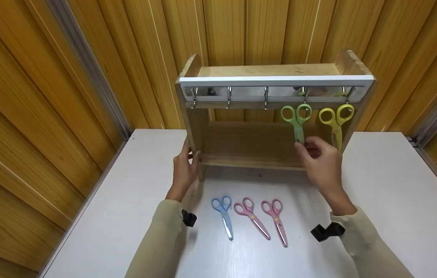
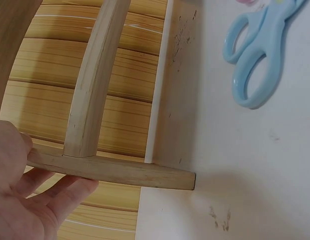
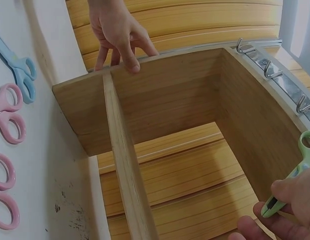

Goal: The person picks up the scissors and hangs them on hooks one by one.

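Note:
Between thumb and fingers, my right hand [image 1: 323, 164] pinches the blade end of the green scissors [image 1: 298, 122]. Their right handle ring is at the second hook from the right; whether the hook bears them I cannot tell. Yellow scissors [image 1: 336, 121] hang by a ring at the rightmost hook, just behind that hand. My left hand [image 1: 184, 170] grips the left side panel [image 2: 119, 170] of the wooden shelf [image 1: 249, 166], thumb on its front edge. Closer to me on the table lie blue scissors [image 1: 224, 218] and two pink scissors, one in the middle [image 1: 252, 218] and one on the right [image 1: 276, 222].
A metal hook rail [image 1: 249, 92] runs along the shelf's upper front, with bare hooks at its left and middle. The shelf stands on a white table [image 1: 145, 166], before a wood-patterned wall [image 1: 226, 34]. Dark marks spot the tabletop by the shelf.

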The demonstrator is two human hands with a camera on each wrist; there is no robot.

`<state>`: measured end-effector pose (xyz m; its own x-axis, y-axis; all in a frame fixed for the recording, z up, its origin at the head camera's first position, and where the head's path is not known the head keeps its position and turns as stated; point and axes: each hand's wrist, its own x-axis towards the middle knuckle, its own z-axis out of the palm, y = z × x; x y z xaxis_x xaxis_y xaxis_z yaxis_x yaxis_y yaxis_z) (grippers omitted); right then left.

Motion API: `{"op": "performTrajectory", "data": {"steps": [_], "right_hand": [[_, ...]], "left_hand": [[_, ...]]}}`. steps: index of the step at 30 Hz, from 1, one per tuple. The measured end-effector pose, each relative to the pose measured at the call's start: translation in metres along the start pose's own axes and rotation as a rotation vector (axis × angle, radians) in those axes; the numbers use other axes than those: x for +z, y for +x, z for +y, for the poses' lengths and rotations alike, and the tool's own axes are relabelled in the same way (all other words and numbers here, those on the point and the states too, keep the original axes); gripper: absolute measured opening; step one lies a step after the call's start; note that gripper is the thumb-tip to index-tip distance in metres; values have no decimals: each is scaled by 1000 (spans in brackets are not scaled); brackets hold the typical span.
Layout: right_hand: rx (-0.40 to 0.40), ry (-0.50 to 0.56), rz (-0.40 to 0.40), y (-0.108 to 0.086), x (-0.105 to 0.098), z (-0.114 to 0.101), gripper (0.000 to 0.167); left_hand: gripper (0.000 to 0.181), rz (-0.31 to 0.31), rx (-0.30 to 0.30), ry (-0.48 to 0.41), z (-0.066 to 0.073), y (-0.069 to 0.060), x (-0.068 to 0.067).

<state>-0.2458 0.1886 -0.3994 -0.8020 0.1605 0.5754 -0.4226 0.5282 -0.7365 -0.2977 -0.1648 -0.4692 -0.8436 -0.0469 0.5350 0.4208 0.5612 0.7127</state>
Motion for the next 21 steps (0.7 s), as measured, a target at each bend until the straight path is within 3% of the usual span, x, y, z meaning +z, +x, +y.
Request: {"op": "performTrajectory", "data": {"steps": [4, 12, 16, 21], "right_hand": [[-19, 13, 5, 0, 0, 0, 19], [4, -25, -13, -3, -6, 0, 22], [25, -66, -57, -5, -9, 1, 27], [54, -121, -146, -11, -13, 4, 45]], "left_hand": [[61, 18, 38, 5, -1, 0, 1], [61, 25, 47, 4, -2, 1, 2], [62, 11, 30, 2, -1, 1, 1], [64, -5, 15, -7, -1, 1, 1]]}}
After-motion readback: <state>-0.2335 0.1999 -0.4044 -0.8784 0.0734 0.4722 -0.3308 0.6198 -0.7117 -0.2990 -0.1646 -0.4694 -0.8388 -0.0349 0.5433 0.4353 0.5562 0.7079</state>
